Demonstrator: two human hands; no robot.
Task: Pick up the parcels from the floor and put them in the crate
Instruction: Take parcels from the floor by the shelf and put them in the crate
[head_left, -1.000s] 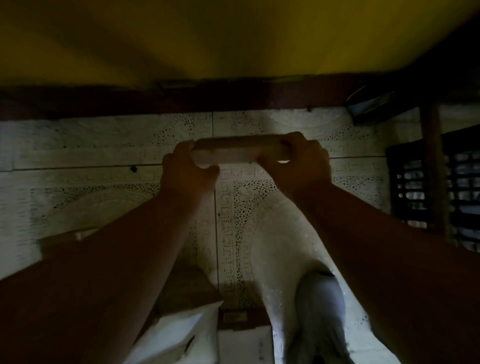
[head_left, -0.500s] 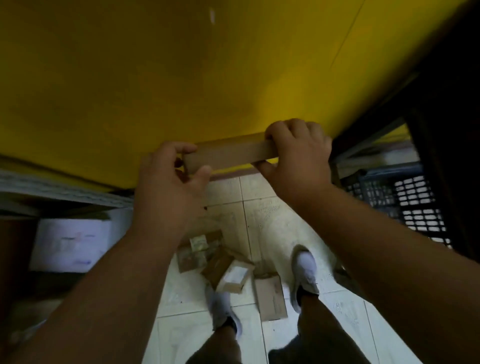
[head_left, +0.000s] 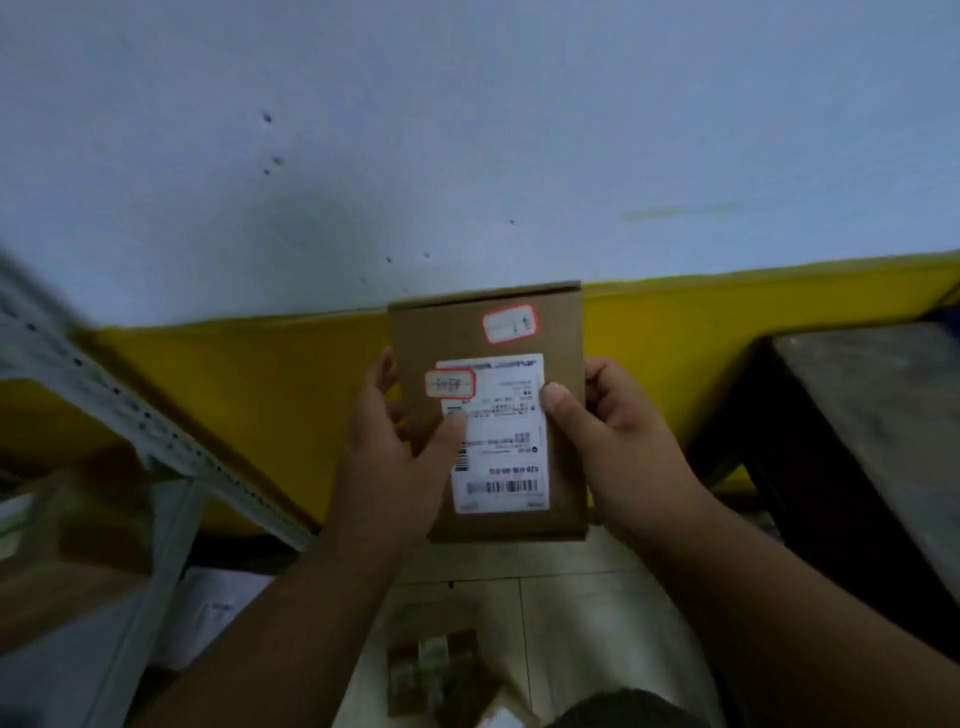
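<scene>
Flat brown cardboard parcel (head_left: 488, 415) with a white shipping label is up at chest height before the yellow-and-white wall (head_left: 467, 156), left hand (head_left: 395, 447) and right hand (head_left: 608, 431) gripping its side edges, thumbs curled over the label.

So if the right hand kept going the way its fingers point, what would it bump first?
Nothing new: the right hand already grips the parcel. Beyond that, probably the left hand, though depth is unclear.
</scene>
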